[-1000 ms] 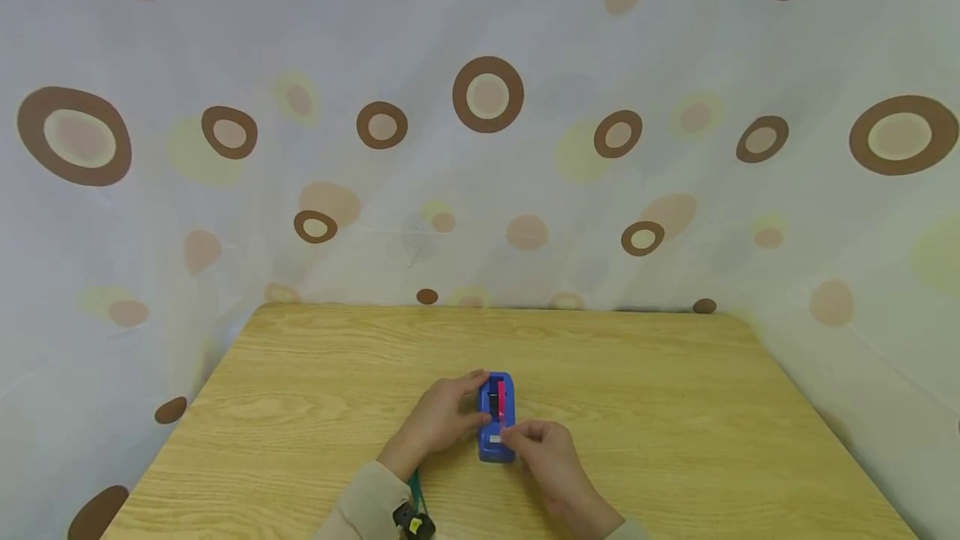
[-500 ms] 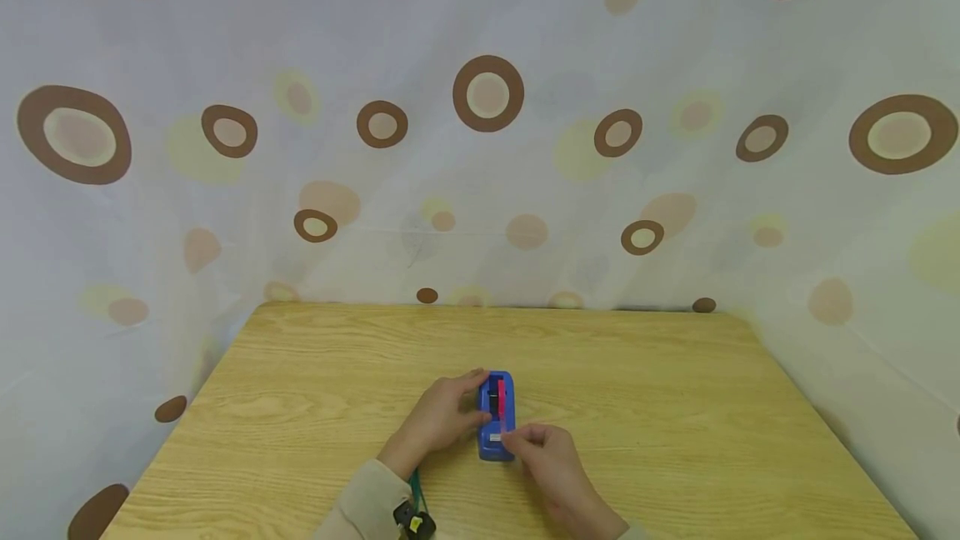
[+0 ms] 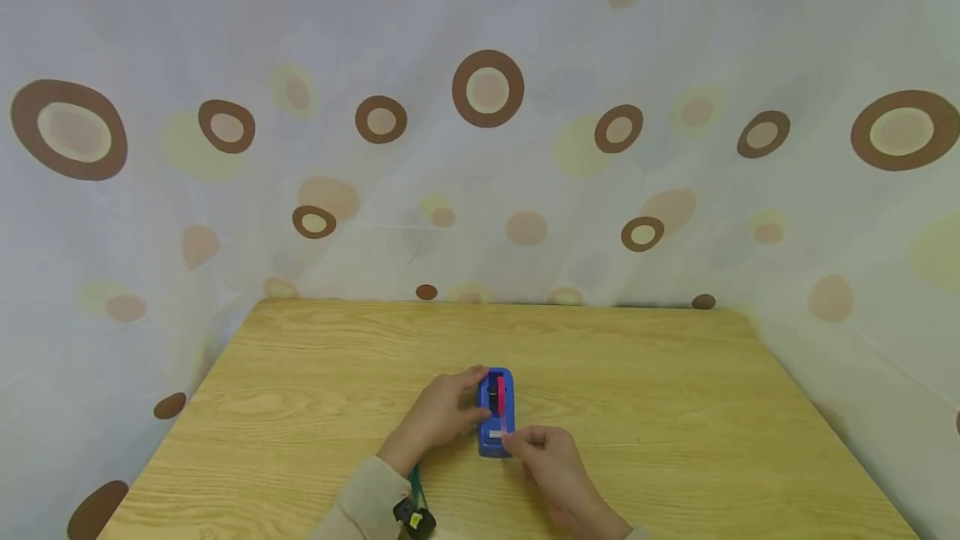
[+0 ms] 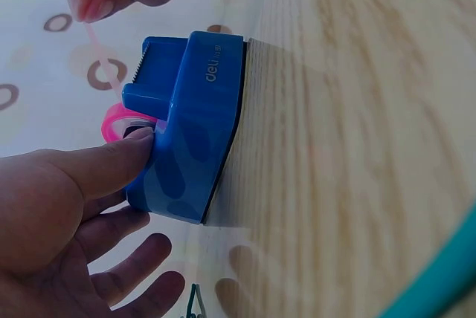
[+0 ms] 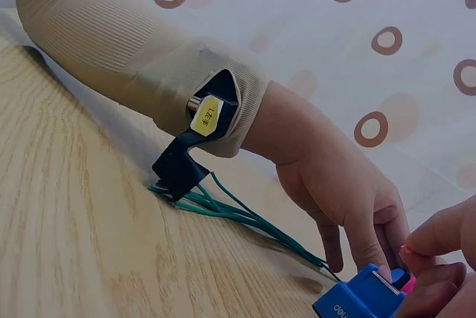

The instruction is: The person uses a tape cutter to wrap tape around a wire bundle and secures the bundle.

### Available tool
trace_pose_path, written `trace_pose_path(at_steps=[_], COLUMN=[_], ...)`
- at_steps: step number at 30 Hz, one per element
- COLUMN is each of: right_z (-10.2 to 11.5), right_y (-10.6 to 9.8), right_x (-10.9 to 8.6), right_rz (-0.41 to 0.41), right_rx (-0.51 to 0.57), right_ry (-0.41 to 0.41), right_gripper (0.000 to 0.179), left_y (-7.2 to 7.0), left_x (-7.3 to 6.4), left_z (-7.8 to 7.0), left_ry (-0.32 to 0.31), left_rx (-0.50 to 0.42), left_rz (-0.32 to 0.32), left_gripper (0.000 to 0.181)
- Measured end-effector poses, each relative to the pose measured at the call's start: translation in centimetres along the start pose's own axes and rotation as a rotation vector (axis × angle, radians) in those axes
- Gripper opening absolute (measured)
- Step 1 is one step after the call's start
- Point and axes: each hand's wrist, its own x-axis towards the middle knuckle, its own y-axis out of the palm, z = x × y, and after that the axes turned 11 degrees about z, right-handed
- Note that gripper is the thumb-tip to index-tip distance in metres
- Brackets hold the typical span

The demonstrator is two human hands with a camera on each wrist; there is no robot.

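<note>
A blue tape dispenser [image 3: 491,449] stands on the wooden table, its long side pointing away from me. My left hand [image 3: 437,413] grips it from the left, thumb and forefinger at its side; the other fingers spread loosely behind in the left wrist view. Inside sits a roll of tape on a bright pink core [image 4: 113,122]. From the roll a thin pinkish strip of tape [image 4: 104,58] runs up past the toothed cutter [image 4: 138,64]. My right hand [image 3: 557,467] pinches the strip's free end between thumb and forefinger, just above the dispenser's front right.
The wooden table [image 3: 660,390] reaches back to a pale curtain [image 3: 555,182] with brown rings. On my left wrist is a black camera mount [image 5: 182,166], with green cords [image 5: 253,220] trailing from it over the tabletop.
My right hand has drawn slightly toward me relative to the dispenser, still pinching the tape. My left hand keeps its grip. The head view has tilted down a little.
</note>
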Motion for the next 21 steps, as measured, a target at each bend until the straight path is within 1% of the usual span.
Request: trace_pose_path(at_steps=[5,10,21], right_z=[0.04,0.11,-0.1], right_y=[0.01,0.12,0.27], right_x=[-0.35,-0.55,-0.81], right_rz=[0.003,0.005,0.011], right_rx=[-0.011,-0.009,0.03], right_ry=[-0.01,-0.001,0.043], right_gripper=[0.024,0.023,0.023], left_y=[0.01,0.02,-0.06], left_x=[-0.02,-0.02,-0.1], left_z=[-0.09,-0.13,-0.22], left_ry=[-0.005,-0.014,-0.009], left_rx=[-0.015,-0.016,-0.017], left_rz=[0.002,0.006,0.005], left_gripper=[0.061,0.061,0.062])
